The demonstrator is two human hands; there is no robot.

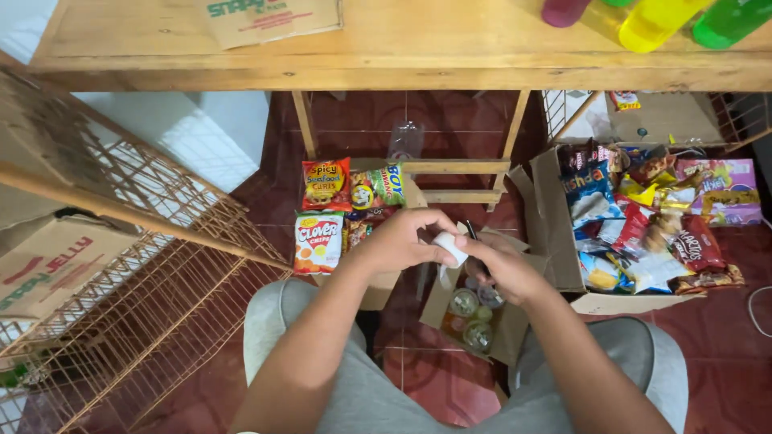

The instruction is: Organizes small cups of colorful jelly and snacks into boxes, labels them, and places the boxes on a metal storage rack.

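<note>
Both hands meet, left hand (400, 239) pinching a white packet (450, 248)

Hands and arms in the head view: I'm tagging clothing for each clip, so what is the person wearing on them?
Nothing shows on them. The left hand and right hand are bare, with no gloves, rings or watch visible, and both forearms are uncovered with no sleeves in view. Grey shorts cover the thighs below.

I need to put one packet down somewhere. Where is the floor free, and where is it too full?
Bare red floor lies right of the large snack box. Another patch shows between the knees, below the small open box. It is crowded around both hands, the chip packets and the wire rack.
</note>
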